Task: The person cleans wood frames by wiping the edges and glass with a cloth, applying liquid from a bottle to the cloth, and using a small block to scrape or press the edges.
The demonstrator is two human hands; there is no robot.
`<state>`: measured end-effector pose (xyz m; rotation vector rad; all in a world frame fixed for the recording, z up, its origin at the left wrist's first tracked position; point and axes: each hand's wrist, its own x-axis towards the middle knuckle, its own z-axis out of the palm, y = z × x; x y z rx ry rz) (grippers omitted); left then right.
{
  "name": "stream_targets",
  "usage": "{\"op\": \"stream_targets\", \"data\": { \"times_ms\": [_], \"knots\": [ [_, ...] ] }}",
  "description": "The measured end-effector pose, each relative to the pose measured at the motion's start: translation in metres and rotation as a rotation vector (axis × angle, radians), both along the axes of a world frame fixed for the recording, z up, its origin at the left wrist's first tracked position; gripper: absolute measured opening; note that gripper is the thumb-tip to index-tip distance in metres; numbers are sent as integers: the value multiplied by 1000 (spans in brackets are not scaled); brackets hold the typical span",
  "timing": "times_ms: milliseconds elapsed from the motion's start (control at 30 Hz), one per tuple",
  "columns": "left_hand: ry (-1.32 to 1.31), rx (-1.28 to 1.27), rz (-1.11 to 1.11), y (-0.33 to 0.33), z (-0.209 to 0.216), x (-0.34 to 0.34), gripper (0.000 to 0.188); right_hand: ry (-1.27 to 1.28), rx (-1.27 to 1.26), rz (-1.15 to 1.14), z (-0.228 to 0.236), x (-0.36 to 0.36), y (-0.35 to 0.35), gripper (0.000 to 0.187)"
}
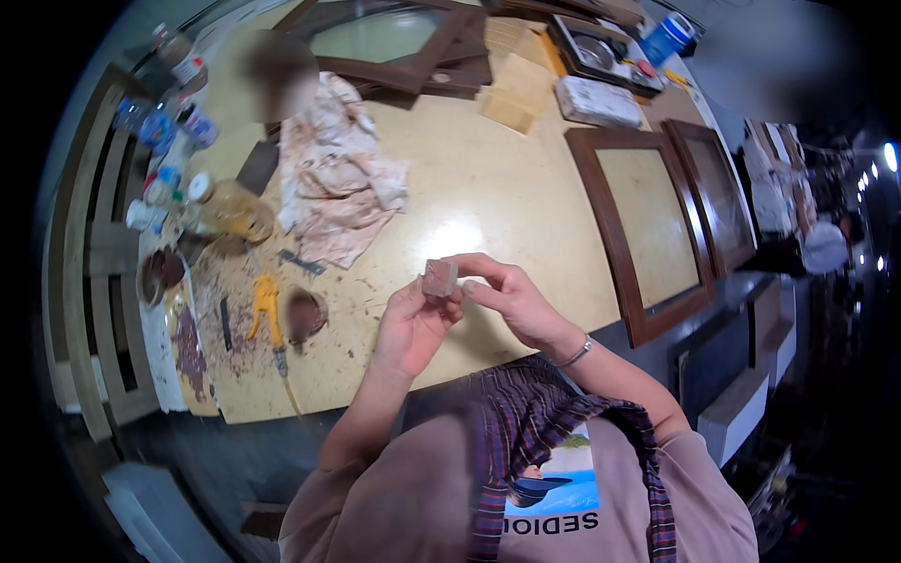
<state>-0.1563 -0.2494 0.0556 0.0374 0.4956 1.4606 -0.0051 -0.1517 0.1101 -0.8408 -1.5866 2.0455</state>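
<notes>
A small squarish block (439, 278), reddish brown with a paler grey side, is held up over the near middle of the table. My left hand (413, 324) grips it from below and the left, fingers closed around its lower edge. From the right, my right hand (511, 296) closes on the same block, its index finger reaching over the far edge and the thumb close to the near side. Whether the block is a sanding sponge or wood, I cannot tell. Beyond my left hand lies a crumpled, stained white cloth (343, 178).
A yellow air blow gun (267, 305) lies among brown shavings at left, beside a small brown-stained cup (306, 315). Several bottles, including a plastic jug (235, 211), line the left edge. Brown wooden frames (601, 216) lie at right, more (422, 70) at the back. A white wrapped block (599, 101) sits far right.
</notes>
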Motion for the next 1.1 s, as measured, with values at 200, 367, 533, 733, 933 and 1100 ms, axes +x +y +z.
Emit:
{"op": "stream_targets", "data": {
  "times_ms": [200,367,533,733,933,1100],
  "knots": [
    [791,-53,-317,41,8,-1,28,171,-351,-250,-24,49,3,32],
    [2685,-20,310,122,-47,-111,65,146,-357,-438,-38,106,-5,30],
    [2409,-292,166,143,-95,-154,59,151,-236,-688,-38,184,-33,30],
    [2084,-215,279,142,-30,-22,47,-73,-98,-1354,-74,315,-58,30],
    [2122,216,-93,151,-42,147,30,-189,40,-1523,-97,401,-32,25],
    [2458,370,78,155,-72,194,26,-238,253,-1599,-126,465,11,23]
  ]
}}
